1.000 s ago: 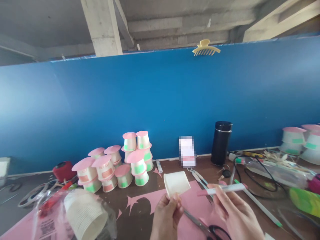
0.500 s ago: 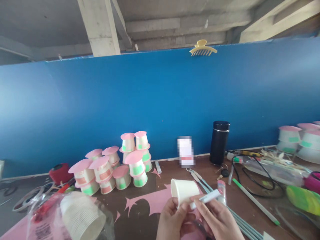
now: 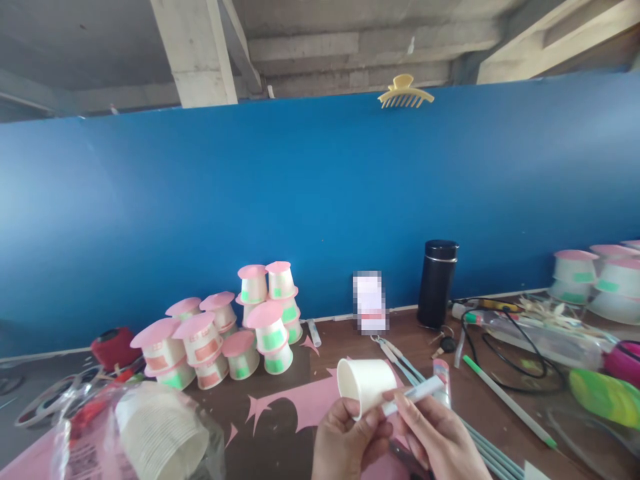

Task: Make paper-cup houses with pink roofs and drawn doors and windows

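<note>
My left hand (image 3: 345,433) is closed on a white paper cup (image 3: 375,383), which lies tilted with its open mouth towards the left. Between the thumb and fingers of my right hand (image 3: 433,430) is a slim white tube (image 3: 415,395), slanting up to the right. The tube's lower end is close to the cup's side; whether it touches cannot be made out. Below both hands lies cut pink paper (image 3: 287,397) with round cut-outs. A nested stack of white paper cups (image 3: 163,423) in clear plastic rests at the lower left.
Upside-down cups topped with pink discs (image 3: 267,320) stand stacked at the back left. A black flask (image 3: 438,283), a badge (image 3: 371,300), keys (image 3: 444,343), a black cable (image 3: 530,390) and a green-tipped white stick (image 3: 510,402) occupy the right. A blue partition (image 3: 320,187) bounds the back.
The view has shifted slightly. My hands hold the same cup and tube in nearly the same pose, with the cup turned a little.
</note>
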Tool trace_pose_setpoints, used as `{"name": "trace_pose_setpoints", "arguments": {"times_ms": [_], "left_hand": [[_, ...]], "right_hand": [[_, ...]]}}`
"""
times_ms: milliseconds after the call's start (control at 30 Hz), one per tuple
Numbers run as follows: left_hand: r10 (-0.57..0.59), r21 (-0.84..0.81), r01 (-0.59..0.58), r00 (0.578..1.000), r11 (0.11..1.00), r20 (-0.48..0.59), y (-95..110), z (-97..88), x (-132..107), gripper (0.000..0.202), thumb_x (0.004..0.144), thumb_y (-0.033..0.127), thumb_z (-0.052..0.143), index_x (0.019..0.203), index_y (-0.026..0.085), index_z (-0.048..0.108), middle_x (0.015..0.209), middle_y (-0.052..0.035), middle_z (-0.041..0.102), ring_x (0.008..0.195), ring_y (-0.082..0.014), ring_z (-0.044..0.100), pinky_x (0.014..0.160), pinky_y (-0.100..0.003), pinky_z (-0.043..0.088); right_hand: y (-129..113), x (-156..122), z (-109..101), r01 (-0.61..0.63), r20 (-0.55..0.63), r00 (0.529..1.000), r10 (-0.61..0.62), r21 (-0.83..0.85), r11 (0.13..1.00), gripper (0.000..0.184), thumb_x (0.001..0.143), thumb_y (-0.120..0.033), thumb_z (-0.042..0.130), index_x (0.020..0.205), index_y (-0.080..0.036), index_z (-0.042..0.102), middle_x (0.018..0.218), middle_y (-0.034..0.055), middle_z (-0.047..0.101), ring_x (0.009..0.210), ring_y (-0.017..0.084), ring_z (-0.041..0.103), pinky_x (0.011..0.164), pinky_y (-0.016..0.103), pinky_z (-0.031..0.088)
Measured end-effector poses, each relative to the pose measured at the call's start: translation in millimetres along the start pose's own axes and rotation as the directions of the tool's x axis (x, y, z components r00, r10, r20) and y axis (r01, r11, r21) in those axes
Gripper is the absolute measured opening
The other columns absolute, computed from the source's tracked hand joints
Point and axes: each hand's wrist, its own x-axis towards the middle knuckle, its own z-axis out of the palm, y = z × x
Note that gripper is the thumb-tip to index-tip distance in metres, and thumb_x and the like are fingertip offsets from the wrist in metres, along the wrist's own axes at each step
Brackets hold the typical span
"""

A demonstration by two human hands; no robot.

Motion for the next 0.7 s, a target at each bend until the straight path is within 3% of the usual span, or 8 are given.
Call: {"name": "trace_pose_setpoints", "arguments": {"times_ms": [200,267,367,500,600,700], "left_hand": [[-0.006,-0.001,0.006,1.000,1.000,-0.020,3,-2.5,0,0.039,0.050,0.027,0.089,0.063,0.016,0.055,0.067,-0.0084,0.074,0.060,-0.0223,0.071,0.051,-0.024,0.054],[0.009,-0.037,-0.011,0.998,0.999,-0.057,9,-5.4,1,0.033,0.055,0.023,0.088,0.065,0.015,0.057,0.070,-0.0076,0.075,0.062,-0.0192,0.071,0.054,-0.022,0.055],[0.065,-0.139,-0.075,0.995,0.987,-0.076,16,-7.7,2,0.021,0.065,0.015,0.081,0.071,0.014,0.061,0.077,-0.0066,0.074,0.073,-0.0144,0.071,0.070,-0.020,0.057],[-0.001,-0.186,-0.011,0.998,0.983,-0.061,15,-7.0,3,0.012,0.074,0.013,0.074,0.081,0.011,0.065,0.082,-0.0086,0.074,0.076,-0.0151,0.071,0.073,-0.024,0.058],[0.020,-0.189,-0.035,0.996,0.981,-0.084,14,-9.0,3,0.012,0.076,0.016,0.072,0.085,0.011,0.065,0.093,-0.0116,0.073,0.081,-0.0177,0.071,0.075,-0.026,0.059],[0.069,-0.134,-0.080,0.994,0.988,-0.084,17,-13.4,5,0.021,0.076,0.019,0.073,0.094,0.013,0.065,0.109,-0.0124,0.070,0.082,-0.0171,0.071,0.072,-0.026,0.058]], "right_hand": [[-2,3,-7,-0.023,-0.046,0.999,0.026,0.075,0.997,0.052,0.071,-0.062,0.068,0.052,-0.016,0.053,0.039,-0.0076,0.035,0.038,0.004,0.025,0.038,0.019,0.018],[-5,12,-19,0.005,-0.135,0.991,0.025,0.213,0.977,0.043,0.070,-0.056,0.073,0.062,-0.016,0.060,0.041,-0.0082,0.036,0.039,0.004,0.025,0.038,0.017,0.021],[-11,23,-37,0.177,-0.288,0.956,-0.059,0.403,0.898,0.037,0.064,-0.045,0.081,0.084,-0.016,0.069,0.053,-0.0073,0.043,0.043,0.004,0.030,0.038,0.015,0.025],[-13,23,-35,0.105,-0.159,0.986,-0.048,0.370,0.923,0.034,0.076,-0.045,0.073,0.096,-0.018,0.067,0.050,-0.0086,0.041,0.040,0.003,0.026,0.037,0.015,0.024],[-9,16,-25,0.133,-0.163,0.983,-0.091,0.274,0.952,0.038,0.078,-0.048,0.070,0.103,-0.020,0.064,0.057,-0.0054,0.054,0.039,0.003,0.030,0.036,0.015,0.022],[-8,11,-19,0.185,-0.194,0.969,-0.152,0.162,0.969,0.040,0.079,-0.050,0.068,0.103,-0.019,0.063,0.067,-0.0008,0.063,0.041,0.004,0.037,0.038,0.018,0.028]]}}
